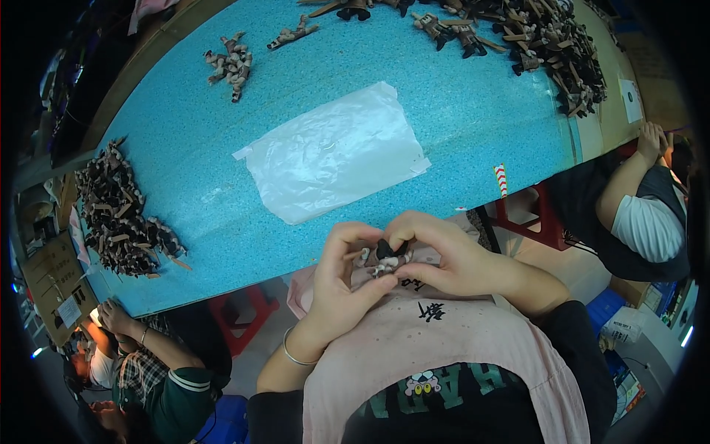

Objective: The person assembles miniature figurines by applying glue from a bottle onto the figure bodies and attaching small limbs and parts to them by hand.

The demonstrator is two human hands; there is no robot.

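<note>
Near the table's front edge, over the pink apron (458, 333), both my hands hold one small figurine (388, 260). It has a black part on top and pale grey and brown parts below. My left hand (336, 281) grips it from the left, with thumb and fingers curled round it. My right hand (451, 255) pinches it from the right, index finger bent over the black part and thumb underneath. Fingers cover much of the figurine, so its full shape is hidden.
A white plastic sheet (336, 155) lies on the blue tabletop (458, 126). Figurine piles stand at the left (118, 214) and far right (558, 52). Pale figures (231, 65) lie at the far left. People sit at left (148, 362) and right (636, 214), near red stools (244, 318).
</note>
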